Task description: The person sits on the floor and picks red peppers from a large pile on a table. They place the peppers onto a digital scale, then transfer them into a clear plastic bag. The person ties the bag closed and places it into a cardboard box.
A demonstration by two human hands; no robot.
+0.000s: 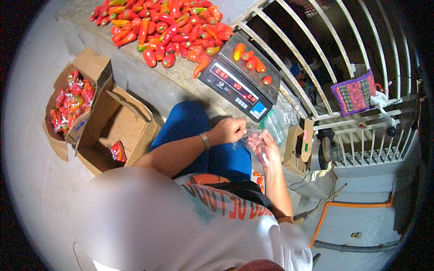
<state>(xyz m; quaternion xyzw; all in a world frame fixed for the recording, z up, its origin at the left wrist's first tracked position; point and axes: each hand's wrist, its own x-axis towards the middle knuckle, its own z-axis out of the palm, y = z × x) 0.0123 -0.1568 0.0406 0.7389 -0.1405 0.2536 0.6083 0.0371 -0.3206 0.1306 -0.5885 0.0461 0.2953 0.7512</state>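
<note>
In front of my lap my left hand [230, 130], with a metal-band watch on its wrist, pinches the edge of a clear plastic bag [249, 135]. The palm of my right hand [265, 145] faces up, its fingers behind or inside the same bag; the film hides which. Just beyond both hands stands a digital scale [234, 87] with a lit display. Several red and orange peppers [251, 63] lie apart on its dark platform. A big heap of mostly red peppers [169, 30] covers the concrete ledge beside the scale.
At left, one cardboard box [54, 135] holds bagged peppers [73, 105]; another open box [91, 145] has one bagged portion [118, 151] inside. Right of the scale are more plastic bags [275, 127] and a small carton [293, 149]. A white metal grille [288, 44] borders the ledge, with a patterned cloth [354, 93] on it.
</note>
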